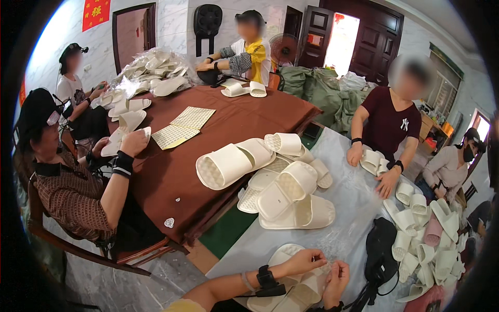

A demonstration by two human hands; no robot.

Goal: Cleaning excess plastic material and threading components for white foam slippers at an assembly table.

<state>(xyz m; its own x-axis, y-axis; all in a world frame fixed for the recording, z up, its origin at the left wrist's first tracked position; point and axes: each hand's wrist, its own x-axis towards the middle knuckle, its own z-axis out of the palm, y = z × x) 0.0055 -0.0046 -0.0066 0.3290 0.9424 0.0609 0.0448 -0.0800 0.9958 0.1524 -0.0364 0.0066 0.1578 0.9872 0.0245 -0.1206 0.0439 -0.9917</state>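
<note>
My left hand (302, 261) reaches across a pair of cream slippers (283, 253) at the near edge of the grey-covered table, its thumb and fingertips pinched together. Close beside it my right hand (337, 285) is curled with its fingers closed. What lies between the fingertips is too small to make out; some clear film-like glare shows around them. The slippers below are partly hidden by my hands and left wrist. Just beyond, several more cream slippers (295, 200) are stacked loosely, some lying across others.
A black bag or cap with straps (381, 247) lies right of my hands, beside a heap of slippers (416, 234). A co-worker in a dark red shirt (392, 117) handles slippers across the table. The brown-covered table (171, 171) bears label sheets (182, 129); other people sit around it.
</note>
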